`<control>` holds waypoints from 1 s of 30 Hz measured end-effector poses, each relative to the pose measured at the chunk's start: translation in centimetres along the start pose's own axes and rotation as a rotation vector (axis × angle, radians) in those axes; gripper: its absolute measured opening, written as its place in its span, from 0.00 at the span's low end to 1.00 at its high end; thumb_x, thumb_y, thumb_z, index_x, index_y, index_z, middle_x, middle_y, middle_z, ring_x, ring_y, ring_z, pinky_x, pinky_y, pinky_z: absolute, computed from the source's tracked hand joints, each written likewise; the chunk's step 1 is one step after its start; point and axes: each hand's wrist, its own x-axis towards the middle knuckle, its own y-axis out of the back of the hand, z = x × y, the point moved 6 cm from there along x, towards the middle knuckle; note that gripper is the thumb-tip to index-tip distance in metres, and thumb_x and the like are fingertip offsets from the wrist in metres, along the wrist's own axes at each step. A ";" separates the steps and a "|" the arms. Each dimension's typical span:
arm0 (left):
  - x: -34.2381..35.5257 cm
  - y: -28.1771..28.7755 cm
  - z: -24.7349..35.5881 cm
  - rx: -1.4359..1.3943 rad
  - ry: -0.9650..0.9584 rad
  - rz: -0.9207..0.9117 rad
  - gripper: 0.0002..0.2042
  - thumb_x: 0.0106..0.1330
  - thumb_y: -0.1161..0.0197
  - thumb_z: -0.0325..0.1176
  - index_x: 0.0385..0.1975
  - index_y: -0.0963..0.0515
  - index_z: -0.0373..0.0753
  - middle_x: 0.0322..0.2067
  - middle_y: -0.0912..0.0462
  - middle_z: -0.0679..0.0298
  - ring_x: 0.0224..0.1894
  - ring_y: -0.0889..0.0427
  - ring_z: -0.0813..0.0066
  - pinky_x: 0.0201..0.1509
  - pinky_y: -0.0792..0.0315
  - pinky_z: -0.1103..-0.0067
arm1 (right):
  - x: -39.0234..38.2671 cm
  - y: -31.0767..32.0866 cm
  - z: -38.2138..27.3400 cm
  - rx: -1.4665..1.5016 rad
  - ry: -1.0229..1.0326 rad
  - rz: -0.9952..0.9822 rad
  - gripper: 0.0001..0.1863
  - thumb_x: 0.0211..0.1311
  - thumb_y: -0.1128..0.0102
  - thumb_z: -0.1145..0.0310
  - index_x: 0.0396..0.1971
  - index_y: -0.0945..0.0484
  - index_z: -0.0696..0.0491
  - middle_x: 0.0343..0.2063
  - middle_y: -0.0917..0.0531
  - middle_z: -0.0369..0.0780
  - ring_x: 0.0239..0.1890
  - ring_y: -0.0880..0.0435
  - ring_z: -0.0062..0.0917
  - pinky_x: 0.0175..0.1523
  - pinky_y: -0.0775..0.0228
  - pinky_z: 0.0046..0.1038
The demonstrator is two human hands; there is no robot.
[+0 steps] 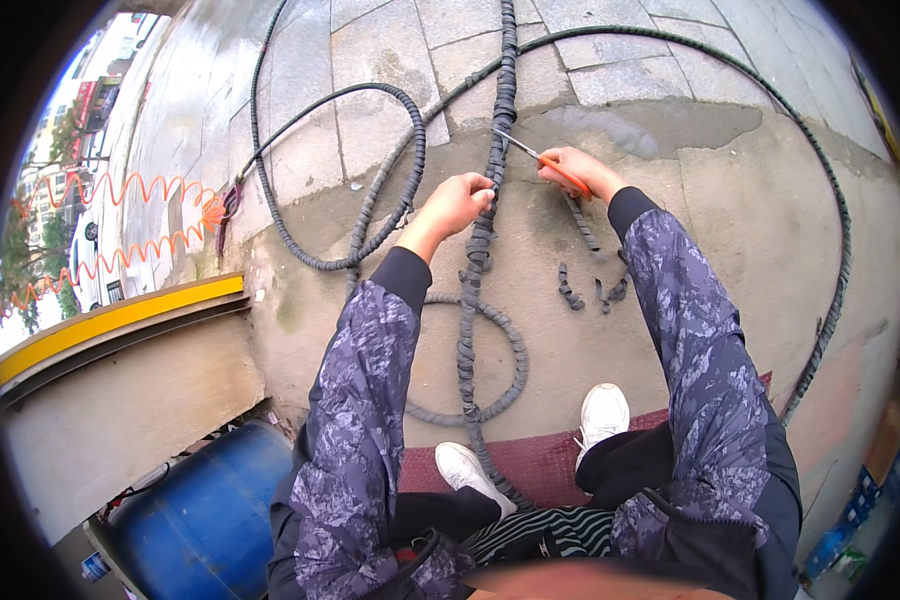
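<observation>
A thick dark hose or cable (467,335), wound with overlapping black strips, runs from between my feet up to the top of the view. My left hand (458,205) is closed at its left side, thumb and fingers pinching the wrapping. On the other side, my right hand (582,172) grips orange-handled scissors (564,172). Their metal blades reach left to the wrapped hose, touching or nearly touching it just above my left hand. Whether the blades are parted is too small to tell. Below my right hand, cut-off black strip pieces (570,287) lie on the ground.
Loops of the same hose (836,200) curve across the paving on both sides. A yellow-topped low wall (120,325) and a blue barrel (195,515) stand at the left. Orange coiled tubing (175,187) hangs at far left. A dark red mat (545,460) lies under my feet.
</observation>
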 end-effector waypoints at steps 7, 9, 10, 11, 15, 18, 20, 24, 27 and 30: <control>-1.6 2.3 1.1 -0.435 0.045 -0.029 0.15 0.79 0.40 0.32 0.59 0.22 0.29 0.45 0.14 0.61 0.44 0.14 0.77 0.51 0.18 0.77 | 0.5 -1.6 -0.8 0.176 0.039 -0.069 0.11 0.70 0.39 0.59 0.39 0.20 0.52 0.19 0.25 0.33 0.17 0.25 0.20 0.23 0.30 0.27; -1.7 2.3 0.9 -0.420 0.081 -0.035 0.15 0.80 0.41 0.33 0.58 0.22 0.30 0.45 0.14 0.63 0.43 0.16 0.79 0.52 0.19 0.79 | 0.8 -2.0 -1.3 0.113 0.039 -0.043 0.12 0.71 0.40 0.59 0.37 0.22 0.52 0.19 0.25 0.34 0.16 0.25 0.20 0.22 0.32 0.27; -1.8 2.3 0.8 -0.412 0.089 -0.036 0.15 0.81 0.41 0.34 0.58 0.22 0.30 0.45 0.14 0.65 0.43 0.16 0.81 0.52 0.19 0.79 | 0.9 -2.1 -1.6 0.052 0.050 -0.027 0.13 0.73 0.40 0.58 0.36 0.23 0.53 0.18 0.24 0.34 0.15 0.26 0.20 0.21 0.34 0.27; -1.9 2.4 0.5 -0.412 0.100 -0.013 0.14 0.81 0.41 0.34 0.58 0.22 0.30 0.44 0.15 0.65 0.43 0.16 0.81 0.51 0.19 0.79 | 0.9 -2.3 -1.5 0.087 0.032 -0.039 0.13 0.73 0.40 0.58 0.33 0.24 0.53 0.18 0.25 0.34 0.15 0.25 0.20 0.20 0.34 0.27; -2.1 2.6 -0.7 -0.455 0.161 0.040 0.14 0.80 0.40 0.32 0.58 0.22 0.31 0.43 0.16 0.66 0.42 0.17 0.81 0.51 0.19 0.79 | 0.8 -1.6 -2.2 -0.225 0.163 0.117 0.14 0.71 0.37 0.59 0.31 0.21 0.54 0.20 0.21 0.37 0.15 0.24 0.22 0.24 0.30 0.32; -2.8 2.1 -1.0 -0.442 0.140 -0.020 0.14 0.80 0.40 0.31 0.58 0.22 0.31 0.42 0.16 0.66 0.42 0.17 0.81 0.51 0.19 0.80 | 0.2 -2.0 -2.9 -0.336 0.236 0.169 0.15 0.65 0.34 0.58 0.36 0.16 0.57 0.22 0.18 0.44 0.32 0.12 0.31 0.43 0.22 0.39; -3.4 1.9 -0.9 -0.415 0.130 -0.047 0.14 0.79 0.39 0.32 0.58 0.22 0.31 0.42 0.15 0.66 0.43 0.16 0.80 0.51 0.20 0.79 | 0.1 -2.2 -3.4 -0.288 0.195 0.118 0.16 0.66 0.34 0.58 0.42 0.15 0.55 0.21 0.17 0.42 0.26 0.13 0.30 0.34 0.22 0.38; -5.7 0.4 -0.7 -0.527 0.121 -0.020 0.16 0.79 0.39 0.34 0.59 0.23 0.32 0.44 0.14 0.64 0.42 0.15 0.79 0.49 0.19 0.80 | -1.5 -0.8 -3.6 -0.156 0.018 0.060 0.17 0.68 0.35 0.58 0.47 0.16 0.54 0.20 0.17 0.39 0.16 0.19 0.26 0.23 0.28 0.34; -8.7 -2.3 -1.8 -0.562 0.126 0.016 0.18 0.78 0.37 0.37 0.59 0.23 0.32 0.44 0.14 0.63 0.43 0.15 0.78 0.49 0.20 0.79 | -3.0 1.4 -4.6 -0.215 0.053 0.124 0.16 0.66 0.35 0.59 0.45 0.17 0.54 0.22 0.17 0.42 0.20 0.16 0.28 0.28 0.26 0.36; -11.9 -6.4 -4.1 -0.624 0.100 0.066 0.20 0.75 0.35 0.38 0.60 0.24 0.31 0.45 0.13 0.60 0.44 0.15 0.76 0.51 0.21 0.78 | -5.5 3.9 -5.7 -0.562 0.182 0.244 0.13 0.69 0.40 0.60 0.44 0.18 0.53 0.39 0.13 0.51 0.43 0.12 0.47 0.46 0.23 0.43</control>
